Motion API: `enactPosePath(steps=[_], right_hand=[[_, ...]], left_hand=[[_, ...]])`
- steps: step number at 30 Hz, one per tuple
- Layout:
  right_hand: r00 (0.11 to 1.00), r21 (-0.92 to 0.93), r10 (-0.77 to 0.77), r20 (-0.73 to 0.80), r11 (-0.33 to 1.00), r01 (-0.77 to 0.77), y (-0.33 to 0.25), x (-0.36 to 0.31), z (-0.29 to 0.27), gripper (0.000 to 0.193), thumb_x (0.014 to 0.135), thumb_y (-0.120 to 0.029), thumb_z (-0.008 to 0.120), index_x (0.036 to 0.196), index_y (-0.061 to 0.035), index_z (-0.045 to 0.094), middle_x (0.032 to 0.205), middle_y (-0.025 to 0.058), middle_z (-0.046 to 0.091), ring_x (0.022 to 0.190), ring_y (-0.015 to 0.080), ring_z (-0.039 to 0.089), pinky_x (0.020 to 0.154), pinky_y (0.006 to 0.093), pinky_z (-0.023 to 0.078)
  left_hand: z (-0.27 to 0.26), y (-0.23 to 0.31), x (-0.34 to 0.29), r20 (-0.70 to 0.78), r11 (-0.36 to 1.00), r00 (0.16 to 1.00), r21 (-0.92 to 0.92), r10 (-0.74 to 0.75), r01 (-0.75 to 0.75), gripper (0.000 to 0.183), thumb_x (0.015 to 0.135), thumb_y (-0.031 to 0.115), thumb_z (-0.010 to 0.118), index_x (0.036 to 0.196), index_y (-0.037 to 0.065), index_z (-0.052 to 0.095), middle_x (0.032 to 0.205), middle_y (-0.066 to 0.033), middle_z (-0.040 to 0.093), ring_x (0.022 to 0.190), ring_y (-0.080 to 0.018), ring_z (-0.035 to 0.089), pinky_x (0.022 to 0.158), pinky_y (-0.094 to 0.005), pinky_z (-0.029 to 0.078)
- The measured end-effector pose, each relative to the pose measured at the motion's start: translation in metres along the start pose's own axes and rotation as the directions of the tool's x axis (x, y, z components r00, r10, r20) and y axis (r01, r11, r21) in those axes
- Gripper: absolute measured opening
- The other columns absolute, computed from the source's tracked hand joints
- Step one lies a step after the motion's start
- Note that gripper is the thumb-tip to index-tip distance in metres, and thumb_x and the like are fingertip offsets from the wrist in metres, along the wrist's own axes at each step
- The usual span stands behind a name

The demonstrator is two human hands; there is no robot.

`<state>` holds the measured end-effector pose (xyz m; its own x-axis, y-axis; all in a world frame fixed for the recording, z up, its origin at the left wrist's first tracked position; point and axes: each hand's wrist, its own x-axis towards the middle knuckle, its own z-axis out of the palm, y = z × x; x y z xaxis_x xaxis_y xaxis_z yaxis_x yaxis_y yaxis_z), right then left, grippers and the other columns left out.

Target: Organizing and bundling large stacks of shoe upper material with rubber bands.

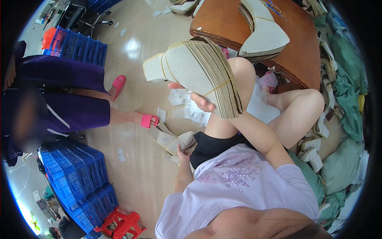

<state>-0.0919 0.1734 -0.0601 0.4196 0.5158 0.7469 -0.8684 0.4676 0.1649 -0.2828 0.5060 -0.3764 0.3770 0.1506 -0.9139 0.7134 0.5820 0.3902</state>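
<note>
My right hand (203, 104) holds up a thick bundle of beige insole sheets (199, 71) above my knees. Yellow bands go round the bundle at two places, and some of the fingers are hidden behind it. Lower down at the left, my left hand (183, 155) is closed on the edge of a second bundle of insoles (169, 139), also banded, by the floor beside my hip. On the brown wooden table (217, 22), a third banded bundle of insoles (264, 38) lies over the near edge.
A person in dark purple clothes (75, 107) and pink sandals stands at the left. Blue plastic crates (75, 171) are stacked nearby, with a red stool (121, 223) beside them. Green sacks (346, 87) and more insole bundles (310, 153) line the right. White scraps (187, 105) litter the tiled floor.
</note>
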Motion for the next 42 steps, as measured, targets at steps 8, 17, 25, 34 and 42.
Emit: enactPosePath(steps=[8, 17, 25, 34, 42], right_hand=[[0.957, -0.201, -0.184, -0.223, 0.97, 0.14, 0.021, 0.004, -0.015, 0.066, 0.087, -0.032, 0.05, 0.135, 0.0028, 0.02, 0.099, 0.0297, 0.053, 0.086, 0.0389, 0.06, 0.08, 0.0498, 0.05], [0.368, -0.594, -0.573, -0.732, 0.802, 0.066, 0.022, -0.003, -0.027, 0.044, 0.08, -0.038, 0.047, 0.103, -0.0024, 0.06, 0.091, 0.0128, 0.063, 0.074, 0.0212, 0.062, 0.068, 0.0298, 0.05], [0.343, -0.726, -0.641, -0.687, 0.632, -0.272, 0.048, 0.013, 0.013, 0.053, 0.081, -0.041, 0.042, 0.114, -0.0007, 0.052, 0.104, 0.0118, 0.059, 0.091, 0.0193, 0.058, 0.083, 0.0311, 0.043], [0.506, -0.743, -0.713, -0.485, 0.031, -0.668, 0.042, 0.026, 0.11, 0.057, 0.076, -0.028, 0.056, 0.12, 0.0052, 0.044, 0.11, 0.015, 0.054, 0.101, 0.0214, 0.051, 0.089, 0.0301, 0.038], [0.585, -0.744, -0.732, -0.35, -0.162, -0.648, 0.039, 0.014, 0.174, 0.062, 0.069, -0.025, 0.063, 0.119, 0.0063, 0.044, 0.113, 0.015, 0.052, 0.106, 0.0212, 0.048, 0.092, 0.0303, 0.035]], left_hand=[[-0.049, -0.016, 0.1, 0.207, 0.991, 0.977, -0.129, 0.052, -0.026, 0.075, 0.082, 0.056, 0.041, 0.132, 0.002, 0.03, 0.128, -0.0197, 0.044, 0.11, -0.039, 0.049, 0.084, -0.0449, 0.046], [0.026, 0.093, -0.057, -0.32, 0.889, 0.899, -0.252, 0.297, -0.383, 0.073, 0.067, 0.025, 0.071, 0.13, 0.015, 0.036, 0.131, -0.0093, 0.039, 0.118, -0.029, 0.04, 0.091, -0.0496, 0.039], [0.093, 0.144, -0.183, 0.171, 0.786, 0.807, -0.409, 0.565, -0.463, 0.059, 0.077, 0.03, 0.056, 0.128, 0.008, 0.037, 0.125, -0.0093, 0.047, 0.115, -0.0276, 0.046, 0.096, -0.0442, 0.038], [0.191, 0.183, -0.284, 0.417, 0.671, 0.528, -0.394, 0.74, -0.628, 0.062, 0.075, 0.028, 0.057, 0.128, 0.004, 0.036, 0.121, -0.0103, 0.048, 0.114, -0.0265, 0.046, 0.096, -0.0417, 0.037], [0.262, 0.167, -0.294, 0.603, 0.576, 0.311, -0.313, 0.735, -0.755, 0.057, 0.08, 0.022, 0.056, 0.129, 0.003, 0.033, 0.122, -0.0109, 0.047, 0.113, -0.0233, 0.047, 0.096, -0.0386, 0.037]])
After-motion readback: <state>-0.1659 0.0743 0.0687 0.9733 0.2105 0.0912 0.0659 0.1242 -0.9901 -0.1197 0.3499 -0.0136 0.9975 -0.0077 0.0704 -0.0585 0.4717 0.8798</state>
